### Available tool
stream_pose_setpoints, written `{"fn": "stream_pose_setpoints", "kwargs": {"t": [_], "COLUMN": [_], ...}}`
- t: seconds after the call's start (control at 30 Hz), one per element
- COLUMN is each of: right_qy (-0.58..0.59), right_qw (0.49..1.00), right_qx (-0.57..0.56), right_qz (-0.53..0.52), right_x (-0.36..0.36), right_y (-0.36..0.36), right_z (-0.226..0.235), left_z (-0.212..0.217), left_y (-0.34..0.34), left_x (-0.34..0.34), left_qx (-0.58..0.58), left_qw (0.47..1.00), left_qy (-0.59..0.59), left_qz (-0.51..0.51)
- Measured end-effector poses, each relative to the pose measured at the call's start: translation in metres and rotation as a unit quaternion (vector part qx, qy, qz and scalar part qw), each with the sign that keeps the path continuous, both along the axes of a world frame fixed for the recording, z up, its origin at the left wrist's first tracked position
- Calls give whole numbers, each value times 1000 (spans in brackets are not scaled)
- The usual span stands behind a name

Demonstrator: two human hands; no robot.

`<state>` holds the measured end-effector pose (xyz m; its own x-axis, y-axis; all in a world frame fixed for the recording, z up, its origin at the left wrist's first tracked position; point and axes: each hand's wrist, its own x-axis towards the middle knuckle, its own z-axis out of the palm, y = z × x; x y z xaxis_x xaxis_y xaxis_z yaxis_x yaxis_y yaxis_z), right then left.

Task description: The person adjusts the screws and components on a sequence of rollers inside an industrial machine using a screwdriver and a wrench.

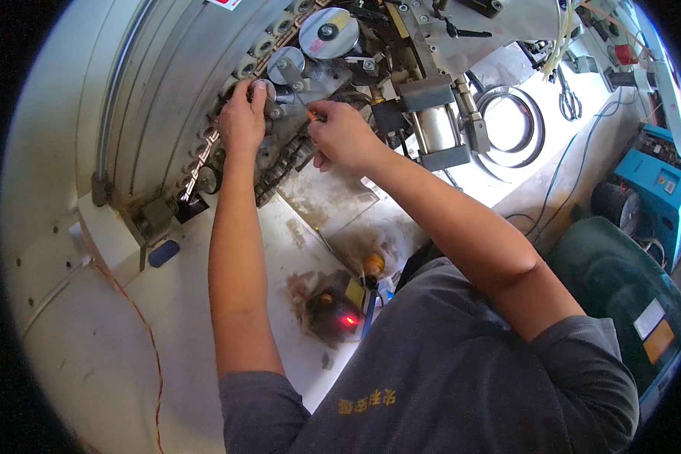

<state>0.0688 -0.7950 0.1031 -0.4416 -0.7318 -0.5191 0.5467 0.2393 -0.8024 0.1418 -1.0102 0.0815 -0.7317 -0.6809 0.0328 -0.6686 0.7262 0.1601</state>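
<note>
The left hand presses its grip closed around a small metal knob on the machine. Just right of it, the right hand pinches a thin orange-handled tool, its tip meeting the chain mechanism below both grips.

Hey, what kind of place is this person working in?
Probably a factory or machine workshop: both hands, left hand and right hand, work on a large metal machine, with scissors and a blue equipment box nearby.
</note>
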Motion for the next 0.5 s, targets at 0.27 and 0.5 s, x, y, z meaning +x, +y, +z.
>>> {"fn": "stream_pose_setpoints", "kwargs": {"t": [0.27,0.5], "right_qy": [139,106], "right_qw": [988,992], "right_qx": [27,28], "right_qz": [61,65], "right_x": [0,4], "right_y": [4,-3], "right_z": [15,18], "left_z": [1,-3], "left_y": [-1,-3], "left_x": [0,3], "left_qx": [-11,-32], "left_qw": [999,998], "left_qy": [43,47], "left_qz": [-13,-14]}}
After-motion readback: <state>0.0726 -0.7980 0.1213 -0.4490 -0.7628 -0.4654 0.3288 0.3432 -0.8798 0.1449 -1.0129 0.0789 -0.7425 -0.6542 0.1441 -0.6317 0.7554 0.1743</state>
